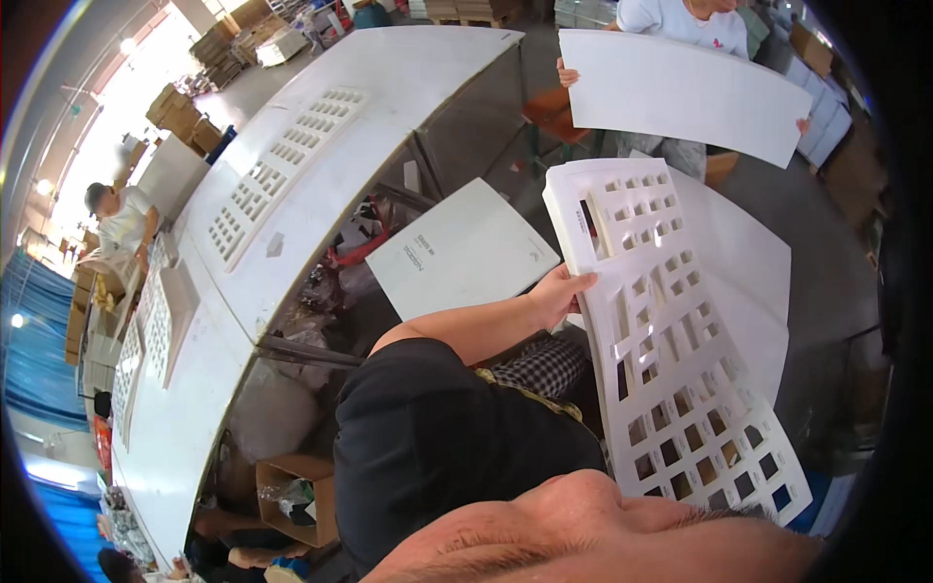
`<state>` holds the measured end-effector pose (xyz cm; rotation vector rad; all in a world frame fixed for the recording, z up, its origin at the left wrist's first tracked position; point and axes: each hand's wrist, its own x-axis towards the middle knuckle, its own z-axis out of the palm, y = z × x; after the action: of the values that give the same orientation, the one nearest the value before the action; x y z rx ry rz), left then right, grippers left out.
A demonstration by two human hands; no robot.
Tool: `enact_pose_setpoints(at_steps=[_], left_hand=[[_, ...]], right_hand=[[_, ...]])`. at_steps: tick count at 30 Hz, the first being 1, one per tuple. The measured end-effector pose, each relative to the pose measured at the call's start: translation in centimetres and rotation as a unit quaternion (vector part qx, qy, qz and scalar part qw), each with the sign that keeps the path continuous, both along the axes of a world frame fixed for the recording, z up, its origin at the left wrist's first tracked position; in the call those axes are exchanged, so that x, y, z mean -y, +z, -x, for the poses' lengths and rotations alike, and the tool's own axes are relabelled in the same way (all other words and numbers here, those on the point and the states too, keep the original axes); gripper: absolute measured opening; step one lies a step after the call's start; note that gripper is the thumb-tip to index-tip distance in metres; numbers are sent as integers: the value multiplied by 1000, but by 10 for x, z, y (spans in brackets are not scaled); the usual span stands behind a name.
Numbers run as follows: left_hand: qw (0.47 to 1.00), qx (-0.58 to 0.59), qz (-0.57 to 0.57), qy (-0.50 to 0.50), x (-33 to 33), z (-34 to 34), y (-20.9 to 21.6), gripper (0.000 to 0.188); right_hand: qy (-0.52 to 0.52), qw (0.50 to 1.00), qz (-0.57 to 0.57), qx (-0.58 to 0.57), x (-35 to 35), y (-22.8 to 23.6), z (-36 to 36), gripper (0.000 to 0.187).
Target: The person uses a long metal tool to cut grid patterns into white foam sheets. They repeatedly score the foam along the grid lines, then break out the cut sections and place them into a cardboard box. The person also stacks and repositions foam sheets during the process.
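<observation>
My left hand (558, 295) is closed on the left edge of a long white panel (634, 335) pierced by rows of rectangular openings, with the thumb over its face. Tilted upright, the panel runs down to the right past my body. Its upper end is thick, like a stack edge or a deep rim; I cannot tell which. My right hand does not show. Behind the panel stands a large plain white sheet (748, 262). A flat white box (457, 248) with printing lies left of my left hand.
A long white table (340, 63) curves along the left, bearing a similar panel (282, 165) and others. Another person's hand (568, 74) holds a blank white board (680, 92) at top right. A second person (126, 219) is at the far left. An open cardboard box (292, 500) sits below the table.
</observation>
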<state>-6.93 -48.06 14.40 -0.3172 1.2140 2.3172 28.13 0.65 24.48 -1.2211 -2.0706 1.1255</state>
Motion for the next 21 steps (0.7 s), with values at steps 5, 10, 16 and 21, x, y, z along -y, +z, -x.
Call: enact_pose_setpoints(at_steps=[5, 10, 16, 21], left_hand=[[996, 32, 33, 81, 11, 1, 69, 31], [991, 49, 46, 114, 41, 34, 132, 31], [984, -6, 58, 166, 80, 24, 169, 32], [977, -61, 53, 197, 118, -36, 182, 30]], right_hand=[[40, 999, 4, 27, -15, 56, 34, 34], [19, 994, -16, 104, -9, 127, 86, 35], [35, 997, 57, -27, 24, 149, 105, 37], [71, 997, 32, -20, 36, 162, 87, 35]])
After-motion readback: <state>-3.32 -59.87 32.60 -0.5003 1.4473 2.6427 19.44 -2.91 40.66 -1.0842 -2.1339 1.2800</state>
